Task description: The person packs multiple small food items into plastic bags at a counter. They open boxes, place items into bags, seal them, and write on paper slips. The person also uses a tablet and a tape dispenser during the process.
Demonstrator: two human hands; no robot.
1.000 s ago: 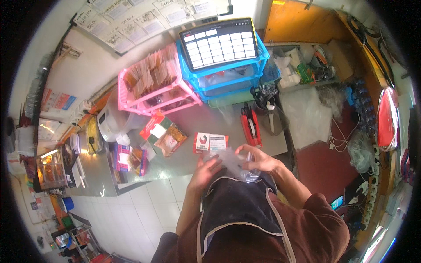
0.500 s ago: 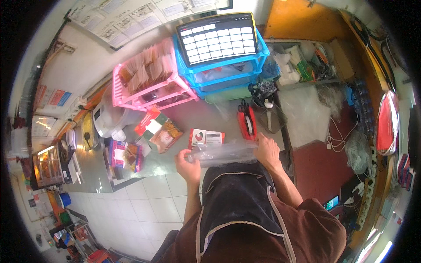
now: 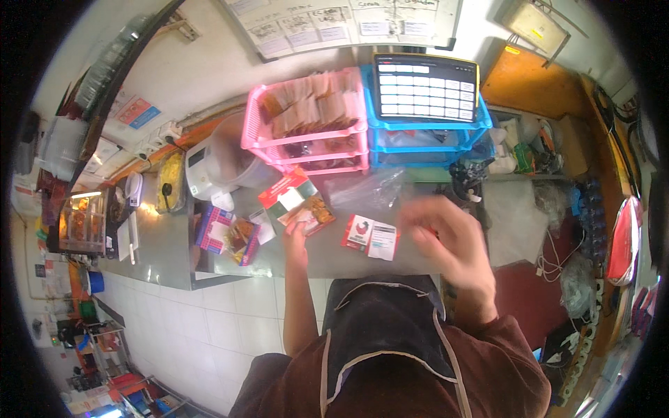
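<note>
My left hand (image 3: 296, 235) is at the lower edge of a red, green and brown food packet (image 3: 315, 214), its fingers closed on that edge. Raised over the counter, my right hand (image 3: 456, 244) is smeared by motion, so whether it holds anything cannot be made out. Between the hands lies a small red and white packet (image 3: 373, 237) with a rooster picture. A clear plastic bag (image 3: 366, 189) rests behind it. Left of my left hand is a purple and white packet (image 3: 214, 233) with a food picture. Something red is mostly hidden behind my right hand.
A pink basket rack (image 3: 306, 143) full of small packets stands at the back, beside a blue rack (image 3: 411, 139) carrying a lit screen (image 3: 426, 87). A white appliance (image 3: 202, 171) is at the left. Cables and plastic bags (image 3: 577, 279) lie at the right.
The clear plastic bag has left my hands and now lies at the back of the counter. My left hand has moved to the food packet; my right hand has risen. The view has shifted.
</note>
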